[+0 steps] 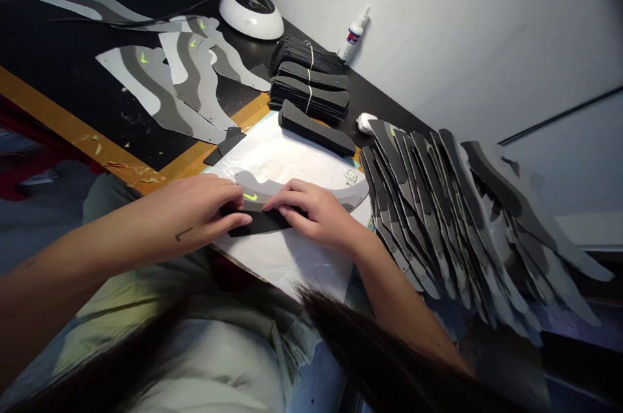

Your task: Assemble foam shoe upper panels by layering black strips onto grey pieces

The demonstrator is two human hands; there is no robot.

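Observation:
A grey shoe upper piece [260, 188] with a neon-yellow swoosh lies on white paper in front of me. Along its near edge runs a black strip [265, 223], overlapped with the piece. My left hand [214, 205] pinches the left end, thumb on the black strip and curled fingers by the swoosh. Just right of the swoosh, my right hand [314, 212] has its fingers bent down on the seam between the two, its thumb tucked close to them. Fingers and thumbs partly cover the seam.
Bundled black strips [311, 85] and a loose stack of strips [316, 129] sit behind the paper [296, 263]. Many overlapped upper pieces [438, 205] fan out at right. More uppers [146, 88] lie at left. A white lamp base [250, 13] and a spray bottle [354, 35] stand behind.

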